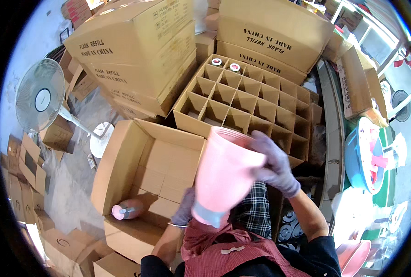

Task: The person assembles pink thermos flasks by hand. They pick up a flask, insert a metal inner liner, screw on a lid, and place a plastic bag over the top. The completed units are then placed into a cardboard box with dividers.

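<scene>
A pink plastic flask casing (pixel 228 171) is held tilted in front of me, its open ribbed mouth up and its grey-blue band low. My right hand (pixel 277 168), in a grey glove, is closed on the casing's upper right side near the mouth. My left hand (pixel 184 207), also gloved, grips the lower left side by the band; its fingers are partly hidden behind the casing. To the left stands an open carton (pixel 115 166). A pink flask (pixel 131 209) with a grey-blue part lies in its near left corner.
Ahead, a divided carton (pixel 194 123) has two refills with red-and-white tops (pixel 234 67) in its far cells. Tall stacked cartons (pixel 131 60) rise behind. A white standing fan (pixel 41 99) is at left. A blue basin (pixel 360 157) with red and pink pieces stands at right.
</scene>
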Motion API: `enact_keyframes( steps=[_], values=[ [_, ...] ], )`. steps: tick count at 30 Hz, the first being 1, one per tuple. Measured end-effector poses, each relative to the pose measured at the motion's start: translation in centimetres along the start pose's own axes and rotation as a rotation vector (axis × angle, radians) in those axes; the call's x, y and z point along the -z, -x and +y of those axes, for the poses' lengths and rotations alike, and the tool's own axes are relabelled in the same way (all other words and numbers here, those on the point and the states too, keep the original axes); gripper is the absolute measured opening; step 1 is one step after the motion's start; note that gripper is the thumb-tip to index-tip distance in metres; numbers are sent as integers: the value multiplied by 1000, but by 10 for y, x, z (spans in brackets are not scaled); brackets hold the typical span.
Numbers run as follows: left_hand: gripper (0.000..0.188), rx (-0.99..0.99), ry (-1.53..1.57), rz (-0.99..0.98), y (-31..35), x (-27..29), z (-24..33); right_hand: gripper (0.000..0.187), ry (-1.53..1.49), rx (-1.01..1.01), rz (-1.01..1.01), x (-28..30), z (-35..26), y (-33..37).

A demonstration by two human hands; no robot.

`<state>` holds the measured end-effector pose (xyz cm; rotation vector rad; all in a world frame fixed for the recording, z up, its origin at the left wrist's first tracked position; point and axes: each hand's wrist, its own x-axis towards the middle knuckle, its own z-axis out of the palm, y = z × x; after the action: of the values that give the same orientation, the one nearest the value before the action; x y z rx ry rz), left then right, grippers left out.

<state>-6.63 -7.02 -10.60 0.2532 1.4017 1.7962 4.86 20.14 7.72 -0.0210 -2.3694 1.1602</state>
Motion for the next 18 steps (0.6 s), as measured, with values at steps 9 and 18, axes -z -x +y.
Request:
enact_keyframes(
  steps=[9, 18],
  values=[
    [29, -820, -988, 119, -235, -60, 46, 21, 71, 32, -569, 3, 67, 55],
    [48, -772, -1562, 146, -341, -61, 32, 29, 715, -139, -137, 36, 356, -219]
  ],
)
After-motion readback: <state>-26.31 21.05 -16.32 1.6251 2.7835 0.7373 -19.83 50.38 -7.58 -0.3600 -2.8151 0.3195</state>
